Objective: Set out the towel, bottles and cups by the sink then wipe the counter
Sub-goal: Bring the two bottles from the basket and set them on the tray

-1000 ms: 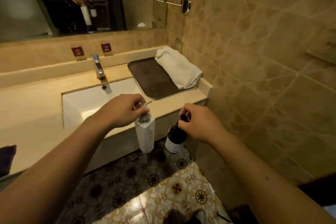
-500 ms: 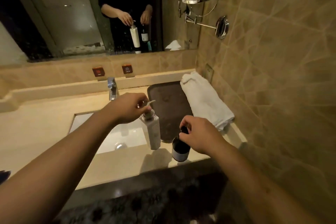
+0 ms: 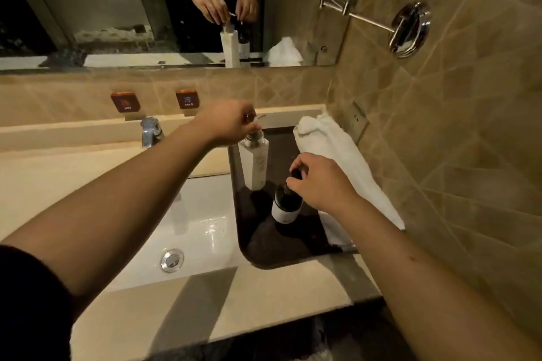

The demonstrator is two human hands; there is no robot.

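While both bottles hang over the tray: lower straight down, seat each base flat, release only once steady.
Left hand [image 3: 227, 121]: grip clenched on pump head of white bottle [image 3: 254, 163] — upright, base at or just above the tray's left part; contact unclear.
Right hand [image 3: 321, 182]: grip pinched around neck of dark bottle [image 3: 286, 205] — slightly tilted, nearer the front.
Tray [image 3: 281, 255]: dark, on the desk [image 3: 205, 302] right of sink [image 3: 190, 223].
Towel [image 3: 337, 155]: white, rolled, along the tray's right edge.
Spacing: keep bottles apart, clear of towel.
Cups: none visible.
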